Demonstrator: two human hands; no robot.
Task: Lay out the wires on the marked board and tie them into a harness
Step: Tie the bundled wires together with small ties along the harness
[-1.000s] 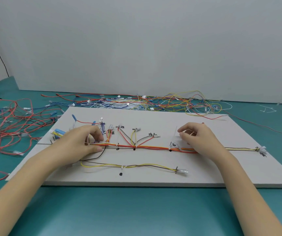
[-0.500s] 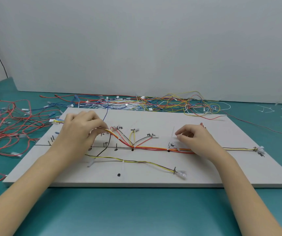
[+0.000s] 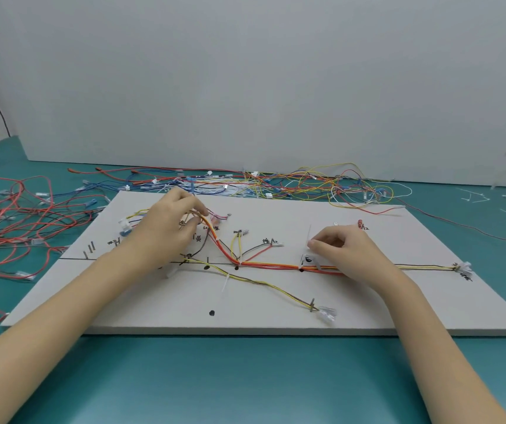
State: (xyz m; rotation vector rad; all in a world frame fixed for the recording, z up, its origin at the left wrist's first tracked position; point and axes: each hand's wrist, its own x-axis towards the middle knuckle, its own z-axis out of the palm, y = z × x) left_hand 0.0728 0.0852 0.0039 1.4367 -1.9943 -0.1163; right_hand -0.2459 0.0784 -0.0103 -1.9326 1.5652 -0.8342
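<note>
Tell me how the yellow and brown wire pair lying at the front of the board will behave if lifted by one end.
Likely floppy: the yellow and brown wire pair already snakes in loose curves across the board. Probably very light, given how thin it looks. Its clear connector would likely dangle and drag, and the white tie should keep both strands together.

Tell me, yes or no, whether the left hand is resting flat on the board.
No: the left hand is raised over the board, pinching the orange and red wire bundle.

left hand (image 3: 166,228), right hand (image 3: 349,252), bare forearms, no sleeves
</note>
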